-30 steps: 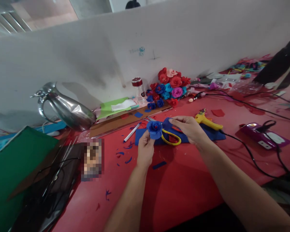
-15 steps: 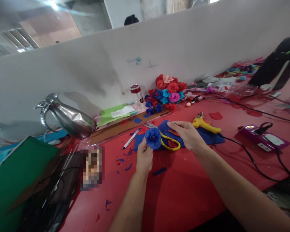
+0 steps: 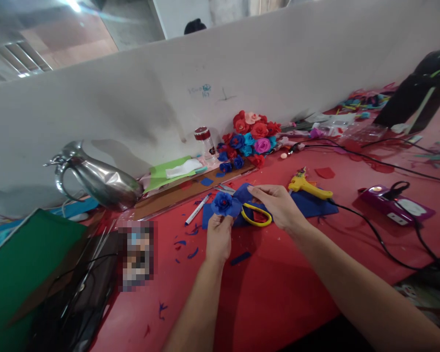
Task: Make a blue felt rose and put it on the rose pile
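Petal (image 3: 243,193) pinched in right hand (image 3: 276,201), near flower (image 3: 223,202)

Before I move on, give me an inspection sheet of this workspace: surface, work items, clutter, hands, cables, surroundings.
Surface: glossy red tabletop, crowded towards the back.
Work items: layered blue artificial flower; curved blue petal-like piece; yellow-handled metal scissors; yellow glue gun by a flat blue sheet.
Clutter: thin curled blue scraps; slim white marker.
Hands: left hand holds the flower; right hand pinches the piece close to it, contact unclear.
Cables: black cable runs from the glue gun towards the right.
Surroundings: silver metal jug and heap of multicoloured artificial flowers near a pale wall.
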The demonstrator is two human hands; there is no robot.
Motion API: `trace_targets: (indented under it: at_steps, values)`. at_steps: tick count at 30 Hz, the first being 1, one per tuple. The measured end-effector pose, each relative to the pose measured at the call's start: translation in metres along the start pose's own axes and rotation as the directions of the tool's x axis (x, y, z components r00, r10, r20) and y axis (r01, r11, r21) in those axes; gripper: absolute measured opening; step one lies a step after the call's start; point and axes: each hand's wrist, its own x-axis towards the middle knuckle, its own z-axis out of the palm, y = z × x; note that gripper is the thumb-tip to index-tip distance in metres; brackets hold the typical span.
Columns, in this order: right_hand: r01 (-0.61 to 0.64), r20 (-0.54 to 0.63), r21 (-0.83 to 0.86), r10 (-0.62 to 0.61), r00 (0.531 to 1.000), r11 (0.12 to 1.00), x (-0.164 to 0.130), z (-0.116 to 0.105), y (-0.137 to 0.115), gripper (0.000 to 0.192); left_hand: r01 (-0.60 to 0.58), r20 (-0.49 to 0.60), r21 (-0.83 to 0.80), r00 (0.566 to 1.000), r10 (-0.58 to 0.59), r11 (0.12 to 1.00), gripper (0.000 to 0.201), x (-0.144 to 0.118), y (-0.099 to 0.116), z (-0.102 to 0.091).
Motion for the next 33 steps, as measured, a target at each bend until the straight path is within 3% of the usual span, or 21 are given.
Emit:
trace_targets:
  at_steps: [11, 33]
  values:
    - [0.034, 0.013, -0.051, -0.034, 0.999, 0.998, -0.002, 0.0, -0.008, 0.045, 0.177, 0.168, 0.006, 0.97, -0.176, 0.984, 0.032, -0.004, 0.004, -0.005]
    - [-0.064, 0.093, -0.027, 0.066, 0.993, 0.998, -0.003, -0.001, -0.005, 0.036, 0.161, 0.171, 0.11, 0.969, -0.179, 0.981, 0.028, -0.003, -0.001, -0.006]
